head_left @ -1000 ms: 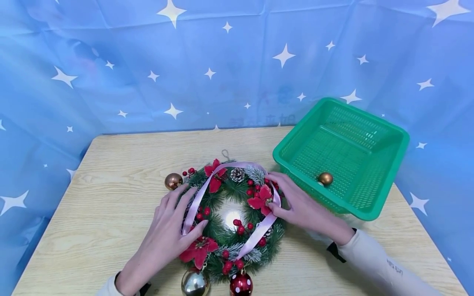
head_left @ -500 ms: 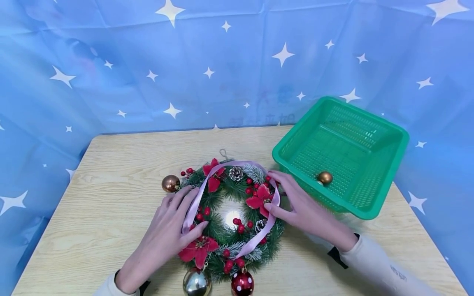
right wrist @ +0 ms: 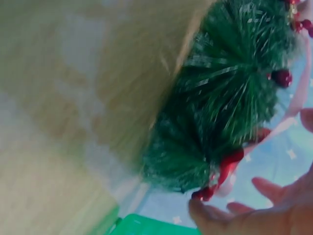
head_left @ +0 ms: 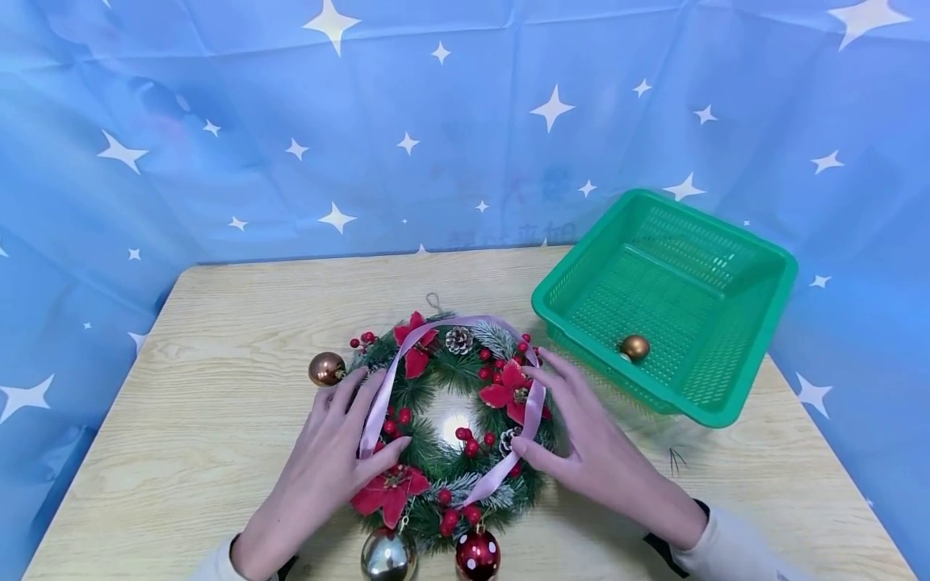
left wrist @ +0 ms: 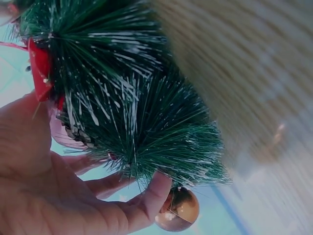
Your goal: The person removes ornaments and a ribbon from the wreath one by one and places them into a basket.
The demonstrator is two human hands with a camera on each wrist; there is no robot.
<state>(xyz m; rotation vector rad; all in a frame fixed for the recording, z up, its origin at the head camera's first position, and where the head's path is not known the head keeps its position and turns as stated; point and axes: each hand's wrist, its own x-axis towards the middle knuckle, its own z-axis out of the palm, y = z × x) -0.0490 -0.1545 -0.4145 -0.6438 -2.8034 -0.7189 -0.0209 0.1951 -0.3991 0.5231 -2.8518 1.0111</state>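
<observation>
Two bare hands flank a wreath point(head_left: 417, 393), which lies near the front of the wooden table point(head_left: 218, 347). The left hand point(head_left: 325, 464) rests on its left side, thumb and fingers apart; in the left wrist view one fingertip meets the greenery. The right hand point(head_left: 606, 460) spans the opposite side, thumb likewise parted from the fingers; its exact contact cannot be told. A lilac ribbon point(head_left: 379, 415) loops over the wreath. Just beyond the left fingertips lies a brown ball point(head_left: 327, 369); silver point(head_left: 389, 554) and spotted red point(head_left: 478, 554) balls lie along the near edge. Farther right, a green basket point(head_left: 668, 307) contains a copper ball point(head_left: 635, 348).
</observation>
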